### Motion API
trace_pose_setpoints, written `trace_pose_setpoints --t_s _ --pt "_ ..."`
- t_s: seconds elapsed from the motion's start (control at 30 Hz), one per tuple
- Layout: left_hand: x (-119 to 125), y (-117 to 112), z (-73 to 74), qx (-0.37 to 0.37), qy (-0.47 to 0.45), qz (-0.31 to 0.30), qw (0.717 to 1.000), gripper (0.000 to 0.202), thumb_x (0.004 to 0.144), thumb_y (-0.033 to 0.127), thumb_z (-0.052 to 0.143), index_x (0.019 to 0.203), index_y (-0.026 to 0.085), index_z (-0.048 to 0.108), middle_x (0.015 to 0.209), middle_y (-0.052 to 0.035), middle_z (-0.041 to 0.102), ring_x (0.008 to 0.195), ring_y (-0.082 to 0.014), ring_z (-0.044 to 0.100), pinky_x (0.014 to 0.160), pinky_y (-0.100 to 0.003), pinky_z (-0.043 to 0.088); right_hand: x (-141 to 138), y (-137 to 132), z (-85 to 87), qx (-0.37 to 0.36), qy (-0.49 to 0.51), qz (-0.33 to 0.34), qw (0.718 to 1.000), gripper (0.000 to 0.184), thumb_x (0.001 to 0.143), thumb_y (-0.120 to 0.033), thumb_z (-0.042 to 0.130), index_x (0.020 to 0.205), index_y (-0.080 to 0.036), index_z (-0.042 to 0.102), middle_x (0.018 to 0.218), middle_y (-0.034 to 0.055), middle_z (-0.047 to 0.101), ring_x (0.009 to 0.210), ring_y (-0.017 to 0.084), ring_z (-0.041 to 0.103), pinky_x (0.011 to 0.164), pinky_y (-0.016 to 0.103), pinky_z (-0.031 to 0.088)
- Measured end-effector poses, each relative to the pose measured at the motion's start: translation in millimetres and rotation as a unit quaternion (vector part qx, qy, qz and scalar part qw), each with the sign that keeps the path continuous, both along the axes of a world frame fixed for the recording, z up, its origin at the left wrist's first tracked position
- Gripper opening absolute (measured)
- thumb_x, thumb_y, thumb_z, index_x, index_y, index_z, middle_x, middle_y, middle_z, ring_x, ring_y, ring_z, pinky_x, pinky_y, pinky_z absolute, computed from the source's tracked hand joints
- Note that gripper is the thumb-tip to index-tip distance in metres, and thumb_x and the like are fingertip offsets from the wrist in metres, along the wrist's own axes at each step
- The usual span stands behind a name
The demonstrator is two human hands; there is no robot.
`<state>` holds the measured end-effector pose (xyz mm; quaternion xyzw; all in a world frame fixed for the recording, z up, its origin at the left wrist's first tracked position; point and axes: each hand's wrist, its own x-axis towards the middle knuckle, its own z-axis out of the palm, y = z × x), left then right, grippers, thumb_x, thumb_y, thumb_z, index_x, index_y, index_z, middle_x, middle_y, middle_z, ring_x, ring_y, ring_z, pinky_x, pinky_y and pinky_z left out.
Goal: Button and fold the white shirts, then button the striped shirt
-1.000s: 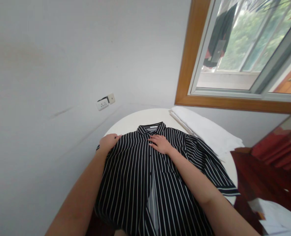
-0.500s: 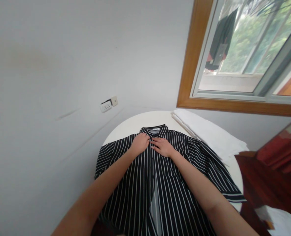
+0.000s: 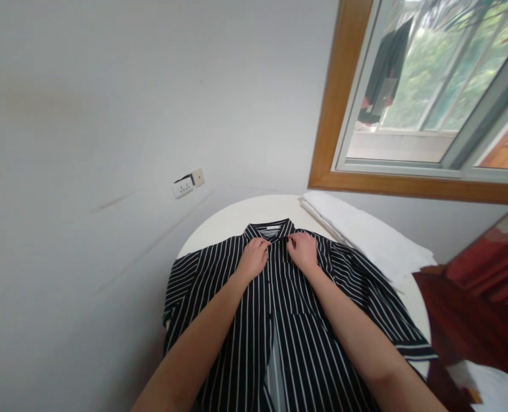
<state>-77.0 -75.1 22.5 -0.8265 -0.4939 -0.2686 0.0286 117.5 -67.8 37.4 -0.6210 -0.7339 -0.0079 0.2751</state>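
Note:
A black shirt with white stripes (image 3: 245, 320) lies front up, collar away from me, its lower front parted. Just below the collar, the fingers of my left hand (image 3: 254, 257) are bent and closed on the cloth by the button strip. My right hand (image 3: 304, 250) is at the other side of the collar (image 3: 290, 227), thumb and fingers pinching the shirt front. The fingertips of both hands are partly hidden by the knuckles and cloth.
The shirt covers much of a round white table (image 3: 219, 220) standing against the wall. A folded white cloth (image 3: 361, 229) lies at its back right. On the wall is a power socket (image 3: 182, 187); a wood-framed window (image 3: 322, 143) is at right. Another white item (image 3: 498, 386) appears lower right.
My right hand has moved right, away from the button strip, to the collar's right side. My left hand has shifted slightly right and stays near the button strip.

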Motion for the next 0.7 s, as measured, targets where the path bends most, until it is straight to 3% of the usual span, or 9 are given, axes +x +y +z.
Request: trace_pose_setpoints --t_s 0.13,0.3,0.5,0.7 --pt "2 5 -5.5 -0.035 0.034 -0.06 0.997 0.04 0.096 0.032 0.034 0.132 0.024 0.05 0.139 -0.0051 0.05 0.132 -0.0206 0.038 0.111 -0.042 0.029 8 3 -13.7 -0.07 -0.041 -0.041 0.996 0.04 0.092 -0.033 0.04 0.126 -0.021 0.058 0.134 0.0119 0.054 0.124 0.03 0.043 0.103 0.049 0.027" --pt "3 9 -15.5 -0.086 0.085 -0.048 0.992 0.05 0.095 0.049 0.029 0.137 0.027 0.046 0.147 -0.0027 0.041 0.138 -0.023 0.03 0.114 -0.042 0.023 2 7 -29.5 -0.117 -0.079 -0.021 0.99 0.061 0.093 -0.059 0.028 0.142 -0.024 0.041 0.152 0.0129 0.028 0.141 0.036 0.017 0.106 0.065 0.008" --pt "3 7 -14.4 -0.097 0.082 -0.033 0.991 0.052 0.096 0.051 0.026 0.138 0.028 0.044 0.149 -0.0013 0.038 0.139 -0.0231 0.028 0.114 -0.043 0.021 24 5 -20.8 -0.156 -0.118 0.036 0.98 0.069 0.091 -0.066 0.025 0.146 -0.025 0.034 0.153 0.0109 0.026 0.141 0.033 0.02 0.109 0.06 0.014" --pt "2 8 -15.8 -0.104 0.067 -0.037 0.992 0.052 0.095 0.054 0.026 0.139 0.031 0.043 0.149 -0.0004 0.038 0.139 -0.0223 0.028 0.114 -0.043 0.02 61 -8 -25.0 -0.137 -0.129 0.004 0.982 0.062 0.092 -0.063 0.026 0.143 -0.029 0.037 0.153 0.0068 0.029 0.141 0.031 0.02 0.109 0.062 0.011"
